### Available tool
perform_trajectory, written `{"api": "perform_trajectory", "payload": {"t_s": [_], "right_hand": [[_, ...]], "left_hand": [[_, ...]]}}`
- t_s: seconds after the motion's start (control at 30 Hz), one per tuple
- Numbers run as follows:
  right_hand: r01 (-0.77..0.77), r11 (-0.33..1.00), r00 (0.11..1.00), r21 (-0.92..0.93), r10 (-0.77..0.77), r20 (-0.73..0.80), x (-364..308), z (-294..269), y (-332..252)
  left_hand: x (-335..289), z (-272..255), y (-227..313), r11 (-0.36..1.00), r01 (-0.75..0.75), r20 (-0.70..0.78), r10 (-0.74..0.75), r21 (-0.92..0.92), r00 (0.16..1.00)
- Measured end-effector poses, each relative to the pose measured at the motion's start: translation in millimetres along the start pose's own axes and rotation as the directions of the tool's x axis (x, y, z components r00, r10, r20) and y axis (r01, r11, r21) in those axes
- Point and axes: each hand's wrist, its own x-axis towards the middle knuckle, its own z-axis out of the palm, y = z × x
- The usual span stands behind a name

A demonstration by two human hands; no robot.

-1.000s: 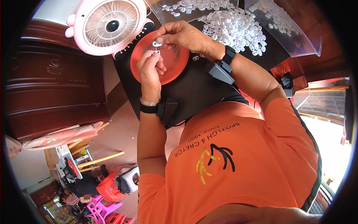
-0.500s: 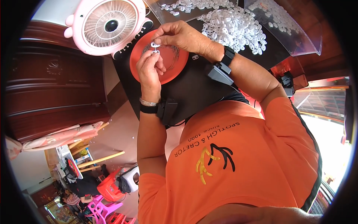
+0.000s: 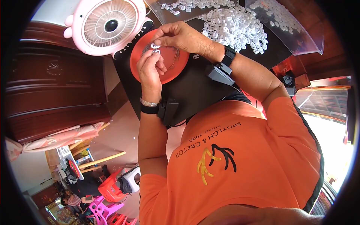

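Over a round orange-red plate (image 3: 176, 71), my two hands meet with fingertips close together. My right hand (image 3: 183, 36) pinches a small white plastic piece with holes (image 3: 155, 46). Just below it, another small white holed piece (image 3: 156, 52) sits between the thumb and fingers of my left hand (image 3: 151, 69). A thin link seems to run between the two pieces, too small to make out. Thin grey metal bits (image 3: 174, 56) lie on the plate, partly hidden by my hands. One loose white piece (image 3: 195, 57) rests on the dark table right of the plate.
A heap of white pieces (image 3: 236, 30) covers the table's far right. Clear plastic bins (image 3: 300, 45) with more pieces stand behind and beside it. A pink fan (image 3: 111, 25) is at the far left. Black devices (image 3: 221, 73) are strapped on both wrists.
The white piece in my right hand has come slightly down, nearer the one in my left. Otherwise both hands hold almost the same position.
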Motion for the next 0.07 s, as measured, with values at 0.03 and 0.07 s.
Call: {"api": "perform_trajectory", "payload": {"t_s": [0.03,0.07], "right_hand": [[-0.001,1.0,1.0,-0.023,0.002,0.004,-0.2,0.3,-0.5],[-0.003,0.999,1.0,-0.046,0.004,0.006,-0.3,0.4,-0.7]], "left_hand": [[0.1,-0.5,-0.6,1.0,-0.007,0.001,0.007,0.0,1.0],[0.4,-1.0,-1.5,1.0,-0.013,0.004,0.013,0.0,1.0]]}}
